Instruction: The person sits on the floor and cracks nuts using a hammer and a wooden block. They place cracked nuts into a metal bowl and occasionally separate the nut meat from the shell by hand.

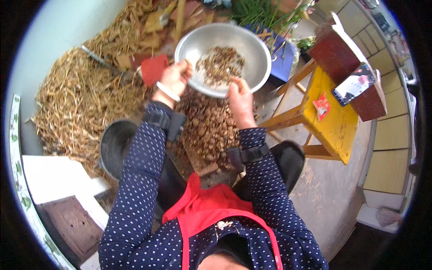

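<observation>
A wide silver metal basin (258,42) is in front of me, with a layer of small brown and pale bits (220,63) on its bottom. My left hand (174,80) is at the basin's left rim, thumb and fingertips pinched together; anything between them is too small to make out. Over the near rim reaches my right hand (240,98), its fingers closed in a pinch above the bits, with what they hold hidden. Below the basin lies a heap of brown, nut-like lumps (209,128), spreading toward my knees.
Dry straw (85,103) is piled on the left, near a dark bucket (116,146). To the right stands a yellow wooden stool (330,130) bearing a phone (354,84), a red packet (321,106) and a dark red box (335,51). A blue box (283,58) and green plants (256,13) are behind the basin.
</observation>
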Demonstrator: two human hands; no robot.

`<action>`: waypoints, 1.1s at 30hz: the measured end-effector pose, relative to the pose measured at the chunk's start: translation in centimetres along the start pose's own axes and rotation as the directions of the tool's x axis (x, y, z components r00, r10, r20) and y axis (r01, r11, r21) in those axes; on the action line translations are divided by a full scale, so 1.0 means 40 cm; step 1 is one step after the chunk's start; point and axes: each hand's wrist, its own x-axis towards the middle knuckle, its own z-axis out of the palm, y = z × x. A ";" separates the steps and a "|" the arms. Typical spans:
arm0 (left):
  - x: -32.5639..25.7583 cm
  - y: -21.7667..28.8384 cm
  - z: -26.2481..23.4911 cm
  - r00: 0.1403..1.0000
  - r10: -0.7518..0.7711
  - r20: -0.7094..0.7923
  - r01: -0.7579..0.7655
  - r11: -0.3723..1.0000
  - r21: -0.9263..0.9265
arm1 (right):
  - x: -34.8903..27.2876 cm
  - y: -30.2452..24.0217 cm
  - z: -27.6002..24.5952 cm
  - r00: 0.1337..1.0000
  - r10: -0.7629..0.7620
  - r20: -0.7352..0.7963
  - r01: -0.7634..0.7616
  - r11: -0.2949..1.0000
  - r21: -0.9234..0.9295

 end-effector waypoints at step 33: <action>-0.264 -0.275 -0.147 0.960 -0.189 -0.207 0.280 0.629 0.725 | -0.178 0.055 -0.128 0.994 -0.013 0.106 0.018 0.998 -0.053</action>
